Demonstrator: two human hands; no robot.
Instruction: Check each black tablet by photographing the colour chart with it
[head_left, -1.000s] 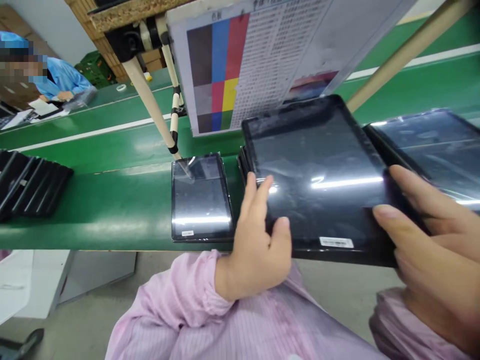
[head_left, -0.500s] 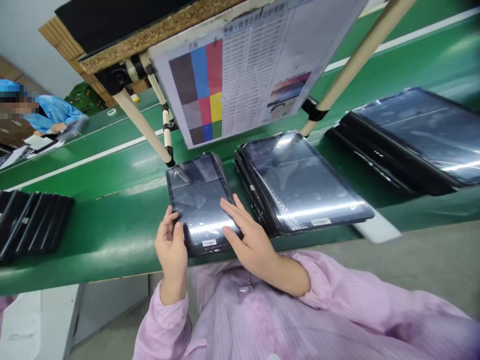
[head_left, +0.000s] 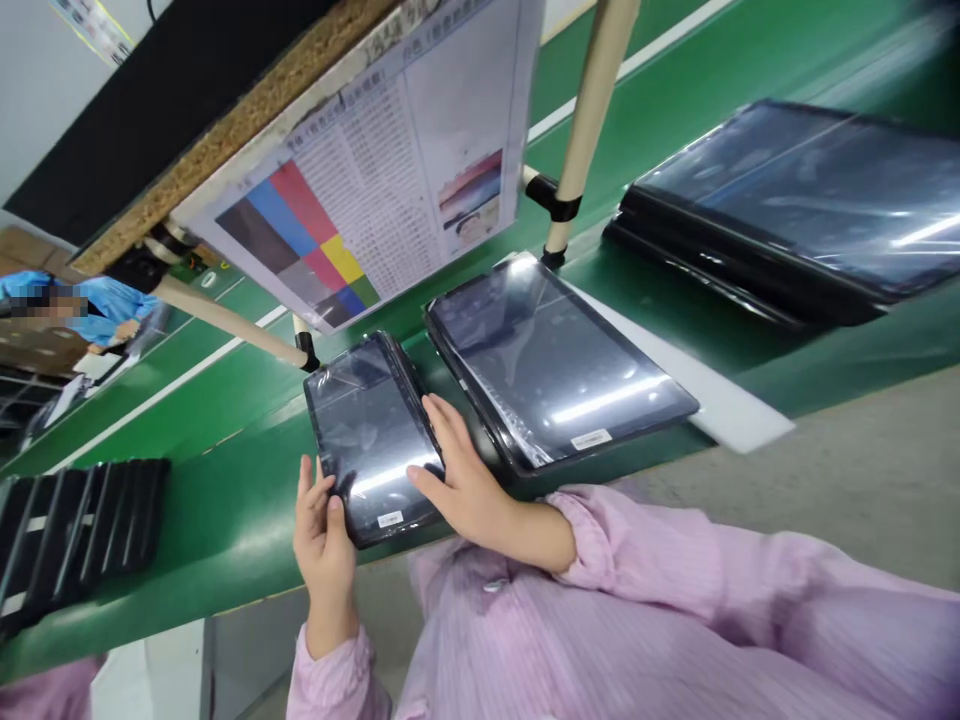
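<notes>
A small black tablet (head_left: 364,435) in clear film lies at the near edge of the green bench (head_left: 225,500). My left hand (head_left: 321,530) grips its lower left corner, thumb on the glass. On the tablet's right edge rests my right hand (head_left: 457,480), with the thumb on the screen and the fingers along the side. To the right lies a stack of larger film-wrapped tablets (head_left: 555,365).
A second stack of large tablets (head_left: 795,210) sits at the far right. Black items stand in a row (head_left: 67,530) at the left. A colour chart sheet (head_left: 375,190) hangs from a shelf on beige posts (head_left: 589,110). A person in blue (head_left: 82,310) works far left.
One second ago both hands held a large tablet; it now lies on the middle stack. My hands moved left onto the small tablet and closed on its edges. The view has tilted.
</notes>
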